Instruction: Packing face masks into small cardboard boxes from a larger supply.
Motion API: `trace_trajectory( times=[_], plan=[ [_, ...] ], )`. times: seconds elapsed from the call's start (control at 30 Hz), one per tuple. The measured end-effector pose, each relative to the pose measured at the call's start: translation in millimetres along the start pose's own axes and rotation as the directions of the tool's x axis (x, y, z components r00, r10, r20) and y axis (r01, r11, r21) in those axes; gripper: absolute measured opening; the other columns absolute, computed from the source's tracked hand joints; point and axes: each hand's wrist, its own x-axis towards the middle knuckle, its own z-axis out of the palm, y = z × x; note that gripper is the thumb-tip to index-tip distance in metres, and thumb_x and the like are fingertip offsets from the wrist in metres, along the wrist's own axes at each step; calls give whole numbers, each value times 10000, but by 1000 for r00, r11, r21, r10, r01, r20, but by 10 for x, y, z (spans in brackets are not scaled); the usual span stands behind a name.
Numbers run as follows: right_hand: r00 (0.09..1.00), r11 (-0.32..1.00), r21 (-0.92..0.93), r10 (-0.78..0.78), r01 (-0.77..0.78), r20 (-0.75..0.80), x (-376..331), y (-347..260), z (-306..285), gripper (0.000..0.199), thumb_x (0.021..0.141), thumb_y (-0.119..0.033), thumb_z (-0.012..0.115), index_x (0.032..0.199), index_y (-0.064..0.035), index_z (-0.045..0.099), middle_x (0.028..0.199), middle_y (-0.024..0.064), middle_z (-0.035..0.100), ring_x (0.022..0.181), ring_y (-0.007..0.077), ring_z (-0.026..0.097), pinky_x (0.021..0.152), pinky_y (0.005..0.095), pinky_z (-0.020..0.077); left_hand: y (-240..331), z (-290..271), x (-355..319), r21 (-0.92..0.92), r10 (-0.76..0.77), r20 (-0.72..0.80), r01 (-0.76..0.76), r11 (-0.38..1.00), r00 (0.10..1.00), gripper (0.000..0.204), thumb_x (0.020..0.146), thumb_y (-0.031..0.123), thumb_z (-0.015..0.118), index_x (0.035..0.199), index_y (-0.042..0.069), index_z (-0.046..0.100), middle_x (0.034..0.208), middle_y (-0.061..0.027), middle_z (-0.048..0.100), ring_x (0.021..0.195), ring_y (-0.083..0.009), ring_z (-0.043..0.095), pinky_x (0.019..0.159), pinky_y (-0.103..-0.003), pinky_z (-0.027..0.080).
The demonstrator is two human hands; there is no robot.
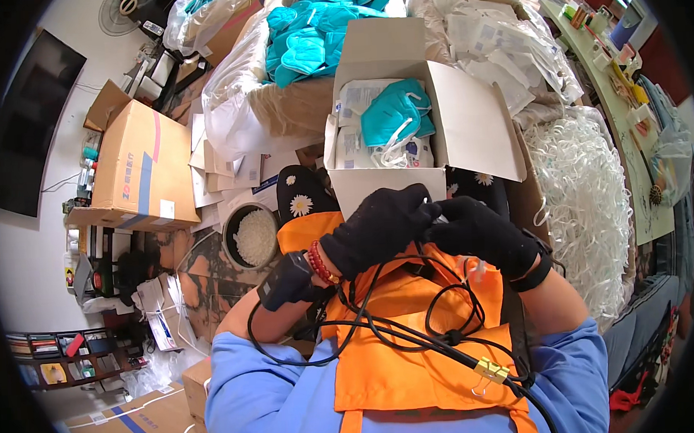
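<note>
My left hand (pixel 380 224), in a black glove, is closed with its fingertips brought together in front of my orange apron (pixel 423 368). Close against it is my right hand (pixel 478 232), gloved the same way, with its fingers curled inward. Something small and pale shows between the fingertips, too hidden to name. Just beyond them, an open white carton (pixel 384 185) stands over my knees with its flaps raised. Inside it, a teal folded face mask (pixel 393 115) with white ear loops lies on white printed packets (pixel 350 150).
Teal masks fill a plastic-lined box (pixel 261 116) ahead. White packets (pixel 494 44) fill another at far right, beside a heap of white elastic loops (pixel 579 206). A bucket of white pieces (pixel 251 234) and a brown carton (pixel 150 167) stand left. Black cables (pixel 367 324) cross my apron.
</note>
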Motion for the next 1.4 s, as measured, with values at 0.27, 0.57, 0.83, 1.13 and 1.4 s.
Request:
trace_trajectory(
  times=[0.27, 0.57, 0.83, 1.13, 1.4],
  plan=[
    [987, 978, 200, 83, -54, -139, -68, 30, 23, 295, 944, -256, 594, 1089, -8, 658, 708, -64, 543, 618, 3, 442, 539, 183, 363, -18, -30, 73, -600, -439, 412, 600, 530, 799, 207, 947, 196, 518, 994, 1, 568, 859, -125, 597, 703, -217, 643, 578, -321, 528],
    [977, 983, 172, 96, -62, -192, -91, -9, -54, 296, 939, -244, 598, 1086, 6, 658, 714, -40, 546, 652, 10, 449, 565, 193, 379, -119, 16, 12, -891, -388, 207, 336, 304, 898, 330, 967, 349, 521, 1117, 55, 540, 873, -56, 605, 723, -134, 637, 587, -268, 538],
    [961, 992, -70, -118, 104, -248, -20, 240, -44, 295, 928, -227, 617, 1059, 35, 649, 755, 3, 608, 695, 53, 500, 630, 242, 441, -29, -53, 135, -784, -461, 312, 499, 369, 831, 228, 913, 211, 619, 1065, 46, 580, 895, -19, 632, 762, -91, 620, 654, -230, 521],
    [979, 999, -23, -34, 30, -203, 3, 214, -42, 280, 924, -192, 607, 1076, 40, 648, 806, 26, 650, 731, 54, 526, 653, 244, 461, -31, 19, 95, -875, -473, 320, 447, 184, 821, 176, 863, 110, 662, 1014, 38, 607, 890, -25, 650, 816, -79, 609, 727, -223, 493],
    [971, 993, -87, -93, 76, -222, 44, 230, -28, 264, 916, -172, 595, 1071, 33, 654, 755, 33, 646, 677, 63, 538, 614, 251, 458, -74, 139, 102, -893, -485, 217, 374, 252, 847, 171, 848, 71, 649, 1009, 35, 605, 880, -26, 647, 804, -89, 601, 733, -227, 487]
  ],
)
